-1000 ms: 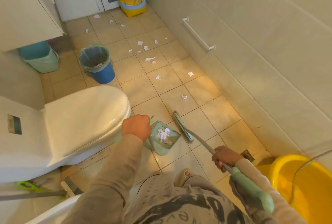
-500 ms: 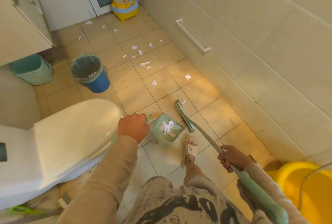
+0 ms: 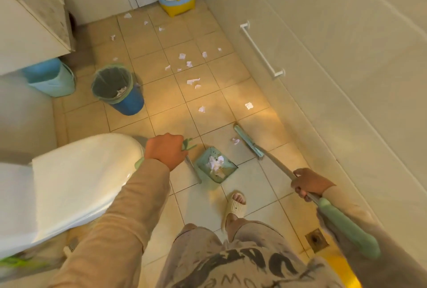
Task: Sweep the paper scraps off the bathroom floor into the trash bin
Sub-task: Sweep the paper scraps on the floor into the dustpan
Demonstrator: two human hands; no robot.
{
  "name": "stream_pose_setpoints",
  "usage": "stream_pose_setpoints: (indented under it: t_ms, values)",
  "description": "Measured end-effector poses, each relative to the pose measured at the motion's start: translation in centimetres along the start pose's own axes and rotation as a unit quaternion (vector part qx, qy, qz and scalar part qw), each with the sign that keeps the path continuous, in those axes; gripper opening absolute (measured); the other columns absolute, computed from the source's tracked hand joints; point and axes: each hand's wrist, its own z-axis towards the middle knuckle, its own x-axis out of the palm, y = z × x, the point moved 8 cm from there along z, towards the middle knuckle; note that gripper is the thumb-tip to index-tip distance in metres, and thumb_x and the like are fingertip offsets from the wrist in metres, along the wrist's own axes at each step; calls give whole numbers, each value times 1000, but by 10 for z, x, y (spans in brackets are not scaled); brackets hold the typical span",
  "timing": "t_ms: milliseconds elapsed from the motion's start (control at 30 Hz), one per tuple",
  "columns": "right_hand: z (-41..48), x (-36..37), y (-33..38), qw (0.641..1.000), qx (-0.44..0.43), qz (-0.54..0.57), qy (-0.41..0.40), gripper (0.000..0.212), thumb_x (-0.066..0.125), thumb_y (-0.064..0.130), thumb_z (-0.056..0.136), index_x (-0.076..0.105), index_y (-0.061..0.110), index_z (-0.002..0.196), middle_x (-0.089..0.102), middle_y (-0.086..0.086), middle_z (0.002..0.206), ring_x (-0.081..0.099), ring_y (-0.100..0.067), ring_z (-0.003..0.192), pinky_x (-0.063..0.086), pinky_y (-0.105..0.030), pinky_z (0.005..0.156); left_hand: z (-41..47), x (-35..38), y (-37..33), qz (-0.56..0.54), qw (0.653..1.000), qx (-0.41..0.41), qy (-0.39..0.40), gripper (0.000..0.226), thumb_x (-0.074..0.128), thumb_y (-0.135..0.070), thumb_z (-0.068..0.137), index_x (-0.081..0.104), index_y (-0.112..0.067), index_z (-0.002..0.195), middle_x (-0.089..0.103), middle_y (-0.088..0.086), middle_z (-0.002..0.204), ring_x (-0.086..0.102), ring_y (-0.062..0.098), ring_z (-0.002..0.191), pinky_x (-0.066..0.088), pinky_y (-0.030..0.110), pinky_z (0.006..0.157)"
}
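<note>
1. L hand: your fingers are curled tight round the pale-green top of the teal plastic long-handled dustpan. Nothing else is in that fist.
2. R hand: fingers wrapped under, thumb over, the grey metal shaft of the mint-headed broom. Its fat mint grip runs back past yr wrist.
3. Task's thing: the crumpled white paper scraps. The nearest scrap lies just beside the broom head, on the pan side, ahead and left of yr R fingertips and right of yr L knuckles. A wad already sits in the pan. The others are strewn well beyond both sets of fingers, twd the door.
4. Step in hand, as I judge it: draw that nearest scrap into the pan. Lay the head flat on the tile and use a short low pull twd yr L fingers, no flick.
5. Press the pan lip down w/ the L fist first. From this angle I can't tell if it sits flush.
6. Materials: the paper is light and crumpled, so it'll likely flutter if swept fast. The beige floor tiles look smooth and glazed, but the sunken grout lines may snag bits.
7. The pan is a shallow, squarish scoop w/ low walls. Carry it level to the round blue plastic trash bin w/ green liner, well beyond yr L knuckles, or the wad may spill.
</note>
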Motion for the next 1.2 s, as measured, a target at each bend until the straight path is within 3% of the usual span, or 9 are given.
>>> stream_pose_setpoints:
  t_ms: [133, 233, 300, 400, 600, 667, 833, 1033, 1200]
  values:
    - [25, -26, 35, 996, -20, -88, -23, 32, 47, -1, 87, 46, -6, 119, 48, -10, 58, 43, -19, 49, 36, -27, 47, 18, -10, -6, 3, 1000, -3, 7, 33, 49, -47, 90, 60, -20, 105, 67, 7, 100, 64, 29, 93, 46, 31, 72]
    - [38, -31, 58, 991, -8, -119, -60, 7, 47, 1, 87, 52, -2, 84, 51, -6, 41, 44, -18, 45, 38, -25, 47, 25, -12, -8, 15, 1000, -6, 5, 33, 48, -47, 90, 60, -20, 105, 68, 7, 99, 65, 29, 92, 46, 31, 72]
    - [45, -25, 66, 988, 3, -140, -68, 24, 48, 1, 86, 49, 2, 62, 45, 2, 24, 45, -18, 45, 40, -25, 51, 26, -11, -8, 14, 1000, -11, 6, 33, 49, -46, 90, 61, -19, 105, 68, 8, 99, 65, 29, 92, 47, 32, 72]
    - [47, -3, 65, 985, 11, -166, -53, 33, 48, 0, 86, 49, 4, 53, 48, 1, 27, 46, -18, 49, 39, -24, 53, 22, -4, -6, -4, 999, -24, 23, 33, 50, -44, 90, 62, -16, 103, 68, 9, 101, 64, 31, 94, 48, 33, 74]
    - [25, 44, 30, 979, 8, -204, 12, 5, 45, 3, 89, 48, 0, 89, 51, -3, 59, 47, -12, 47, 38, -20, 44, 20, -2, -8, -13, 999, -22, 28, 29, 51, -39, 90, 63, -15, 102, 69, 9, 100, 65, 30, 93, 48, 32, 73]
    - [17, 45, 12, 988, 10, -147, 38, 19, 45, 2, 90, 47, -1, 109, 49, -3, 56, 44, -11, 39, 36, -19, 37, 24, -5, -10, -12, 999, -15, 26, 27, 50, -36, 91, 63, -15, 102, 68, 9, 102, 65, 30, 94, 46, 31, 72]
    - [-11, 37, -22, 990, 81, 73, 95, 21, 47, -2, 89, 48, 4, 109, 41, -4, 50, 37, -8, 28, 32, -15, 34, 31, -8, -7, -2, 1000, -4, 24, 24, 51, -30, 91, 65, -14, 103, 69, 9, 101, 65, 29, 93, 39, 27, 67]
    - [-32, 44, -13, 994, 47, 77, 57, 44, 50, -2, 87, 43, -4, 131, 43, -7, 54, 38, -11, 34, 33, -16, 35, 31, -5, -1, -50, 998, -11, 40, 25, 50, -35, 90, 62, -18, 104, 67, 6, 104, 64, 27, 95, 40, 28, 69]
    - [-34, 43, 18, 999, -1, 48, 26, 45, 48, -3, 88, 41, -14, 130, 47, -10, 56, 41, -17, 44, 37, -22, 37, 34, -10, -6, -55, 998, -5, 20, 28, 48, -37, 90, 62, -18, 103, 67, 6, 104, 64, 27, 95, 38, 28, 68]
